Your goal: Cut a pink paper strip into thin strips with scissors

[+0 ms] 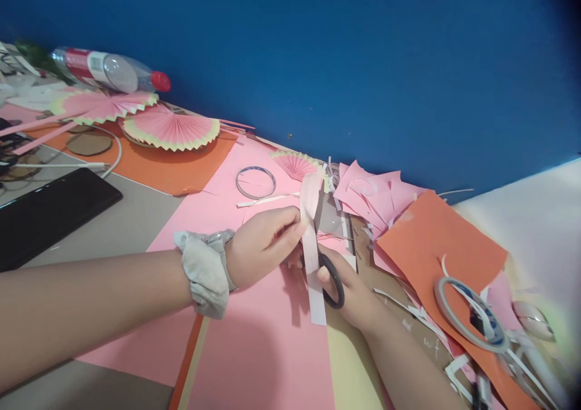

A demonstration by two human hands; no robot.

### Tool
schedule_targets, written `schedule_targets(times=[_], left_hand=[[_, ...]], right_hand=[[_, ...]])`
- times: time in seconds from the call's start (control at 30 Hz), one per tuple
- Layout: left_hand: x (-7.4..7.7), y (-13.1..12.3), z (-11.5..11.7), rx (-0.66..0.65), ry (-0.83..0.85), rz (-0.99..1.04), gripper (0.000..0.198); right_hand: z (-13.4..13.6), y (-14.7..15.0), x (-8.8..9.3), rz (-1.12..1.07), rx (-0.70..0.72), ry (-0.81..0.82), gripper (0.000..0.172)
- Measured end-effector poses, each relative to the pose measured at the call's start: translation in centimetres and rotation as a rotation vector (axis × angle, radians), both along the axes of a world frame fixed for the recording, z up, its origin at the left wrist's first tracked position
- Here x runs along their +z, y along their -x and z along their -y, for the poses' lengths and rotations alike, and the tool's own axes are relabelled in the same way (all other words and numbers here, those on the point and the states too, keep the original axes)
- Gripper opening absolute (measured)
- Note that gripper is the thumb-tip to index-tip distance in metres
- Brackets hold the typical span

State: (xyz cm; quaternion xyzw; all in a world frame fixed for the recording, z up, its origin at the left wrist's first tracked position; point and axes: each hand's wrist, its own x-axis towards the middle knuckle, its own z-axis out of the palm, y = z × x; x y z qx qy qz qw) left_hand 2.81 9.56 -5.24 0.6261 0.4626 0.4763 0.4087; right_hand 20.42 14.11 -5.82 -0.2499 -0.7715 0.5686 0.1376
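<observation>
A long pale strip (314,286) of paper hangs upright in front of me, pinched between thumb and fingers of my left hand (267,240). My right hand (347,286) grips black-handled scissors (336,283), whose blades reach up behind or along the strip's right edge; whether they touch it I cannot tell. Below both hands lies pink paper (245,349). A thin ring (255,182) rests beyond my left hand, and a small pink folded fan (297,163) lies just past the strip's top end.
Pink fans (175,129), orange paper (200,168), a plastic bottle (122,71) and a black phone (59,213) are at the left. Pink scraps (376,189), an orange sheet (467,234) and a tape roll (442,304) lie at the right. A blue wall (318,65) rises behind.
</observation>
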Motion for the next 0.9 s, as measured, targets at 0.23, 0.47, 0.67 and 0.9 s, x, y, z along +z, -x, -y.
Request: schedule_targets(times=[0.23,0.47,0.67,0.9], left_hand=[[-0.10,-0.09,0.08,-0.007,0.019,0.020,0.029],[-0.07,-0.05,-0.03,-0.014,0.027,0.014,0.030],[-0.06,-0.09,0.03,-0.015,0.022,0.007,0.029],[-0.07,-0.06,0.02,0.000,0.027,0.006,0.029]], right_hand=[[0.01,-0.04,0.14,0.011,0.025,-0.034,0.051],[-0.01,-0.15,-0.07,-0.001,0.021,-0.033,0.051],[-0.01,-0.03,-0.05,-0.004,0.016,-0.028,0.049],[-0.01,-0.06,-0.12,0.000,0.022,-0.020,0.051]])
